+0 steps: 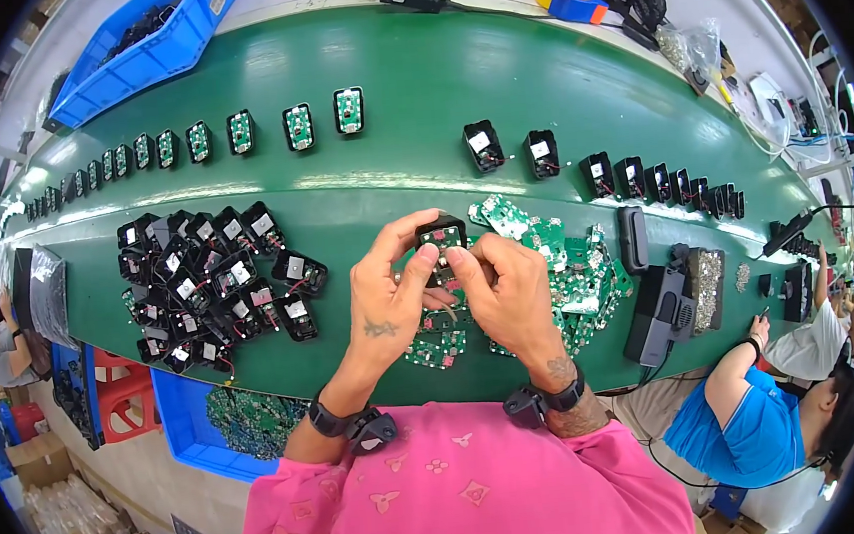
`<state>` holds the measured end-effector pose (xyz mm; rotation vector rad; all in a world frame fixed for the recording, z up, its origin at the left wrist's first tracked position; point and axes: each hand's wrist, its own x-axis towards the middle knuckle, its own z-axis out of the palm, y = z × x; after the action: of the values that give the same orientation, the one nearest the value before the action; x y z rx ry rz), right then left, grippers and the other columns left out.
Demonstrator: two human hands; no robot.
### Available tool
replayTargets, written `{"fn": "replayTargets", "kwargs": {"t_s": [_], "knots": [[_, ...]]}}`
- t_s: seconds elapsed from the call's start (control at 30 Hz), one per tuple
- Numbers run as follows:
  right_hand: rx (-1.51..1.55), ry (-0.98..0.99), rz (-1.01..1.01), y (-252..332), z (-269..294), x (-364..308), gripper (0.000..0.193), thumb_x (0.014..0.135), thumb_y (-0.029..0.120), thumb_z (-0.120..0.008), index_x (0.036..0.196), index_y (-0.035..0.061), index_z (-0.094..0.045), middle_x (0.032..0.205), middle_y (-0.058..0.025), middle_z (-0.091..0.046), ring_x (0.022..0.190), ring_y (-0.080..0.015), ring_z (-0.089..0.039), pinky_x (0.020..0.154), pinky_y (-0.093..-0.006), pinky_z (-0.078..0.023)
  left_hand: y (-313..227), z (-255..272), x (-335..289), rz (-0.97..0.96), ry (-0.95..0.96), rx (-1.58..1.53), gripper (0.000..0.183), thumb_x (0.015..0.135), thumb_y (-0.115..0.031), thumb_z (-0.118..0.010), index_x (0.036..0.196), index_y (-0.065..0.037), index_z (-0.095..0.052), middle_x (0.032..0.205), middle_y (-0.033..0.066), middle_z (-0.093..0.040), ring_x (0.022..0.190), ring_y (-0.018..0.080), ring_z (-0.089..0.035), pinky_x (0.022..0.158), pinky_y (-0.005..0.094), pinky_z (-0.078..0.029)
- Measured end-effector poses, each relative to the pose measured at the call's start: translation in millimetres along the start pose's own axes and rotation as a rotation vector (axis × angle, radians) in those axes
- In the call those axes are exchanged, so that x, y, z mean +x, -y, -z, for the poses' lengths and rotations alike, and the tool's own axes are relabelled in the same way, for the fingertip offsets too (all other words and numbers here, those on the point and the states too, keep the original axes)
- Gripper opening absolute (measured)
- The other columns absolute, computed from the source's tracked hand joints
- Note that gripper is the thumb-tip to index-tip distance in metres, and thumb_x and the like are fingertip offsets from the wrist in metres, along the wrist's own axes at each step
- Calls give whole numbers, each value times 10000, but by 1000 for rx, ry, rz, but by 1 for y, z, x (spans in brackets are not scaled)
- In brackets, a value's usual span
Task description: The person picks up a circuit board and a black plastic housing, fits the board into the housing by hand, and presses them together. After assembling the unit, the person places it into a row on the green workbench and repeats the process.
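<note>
Near the middle of the green table, my left hand (388,282) and my right hand (512,295) are closed around one small black plastic housing (454,223). A green circuit board (437,236) shows inside its opening, and both thumbs press on that board. My fingers hide the housing's sides. Below the hands and to their right lies a pile of loose green circuit boards (579,280). To the left is a heap of black housings (188,286) with red wires and white parts inside.
Housings fitted with boards (241,132) stand in a row at the far left. Other black housings (596,174) line the far right. A black power device (659,314) stands right of the boards. Blue bins (183,417) sit lower left and far left. A co-worker in blue (745,423) sits at right.
</note>
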<state>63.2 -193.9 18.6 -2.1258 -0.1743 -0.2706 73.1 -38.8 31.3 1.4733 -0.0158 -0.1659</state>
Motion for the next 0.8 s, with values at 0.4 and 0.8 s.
{"fn": "replayTargets", "kwargs": {"t_s": [0.4,0.8], "knots": [[33,-41,-24,-7,-8,-9,152,958,111,-645,974,-32,-595,721,-118,-672,594,-174,-662,536,-307,-494,9,-7,-1,-29,-55,96,367,936,-44,-644,1296,-15,-582,1185,126,-617,722,160,-715,541,249,-589],[656,20,-198,-16,-11,-6,127,1002,88,-579,1008,-34,-615,844,-53,-666,718,-103,-653,596,-241,-505,-7,-1,-5,-385,-154,541,555,793,-148,-845,1293,-71,-617,1259,153,-534,701,119,-655,518,217,-534]]}}
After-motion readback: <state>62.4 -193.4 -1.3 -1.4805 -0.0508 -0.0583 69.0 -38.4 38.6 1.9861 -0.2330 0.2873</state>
